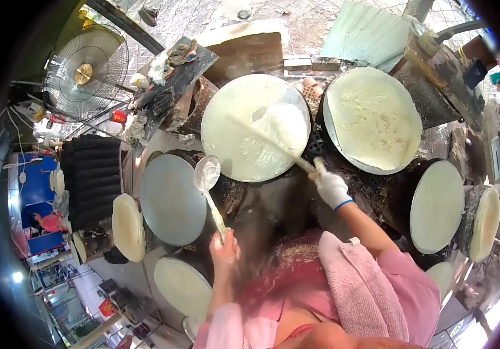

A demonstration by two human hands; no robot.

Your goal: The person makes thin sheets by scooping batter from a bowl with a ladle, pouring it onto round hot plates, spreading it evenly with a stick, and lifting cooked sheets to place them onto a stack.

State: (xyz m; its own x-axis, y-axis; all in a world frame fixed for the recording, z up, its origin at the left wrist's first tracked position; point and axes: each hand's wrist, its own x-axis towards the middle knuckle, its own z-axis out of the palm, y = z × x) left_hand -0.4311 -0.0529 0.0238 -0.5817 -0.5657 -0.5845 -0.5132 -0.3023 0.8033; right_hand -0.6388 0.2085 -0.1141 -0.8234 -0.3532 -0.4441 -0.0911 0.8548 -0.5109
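Note:
My left hand (224,249) is bare and wrapped round the handle of a ladle (207,173), whose bowl is coated with pale batter and hangs by the edge of a bare grey griddle (173,199). In a white glove, my right hand (330,187) grips a wooden stick (279,145) that reaches over the centre griddle. Wet, pale batter (232,116) covers that griddle, glossy and thicker toward its right side. The stick's far end is blurred. To the right, another round griddle carries a thin pale sheet (375,119) with a slightly curled lower edge.
More griddles with pale sheets stand at the right (436,207) and lower left (182,286). Stacks of flat sheets lie far left (128,228) and far right (485,225). A fan (83,73) stands upper left. A cluttered dark board (200,65) is beside the centre griddle.

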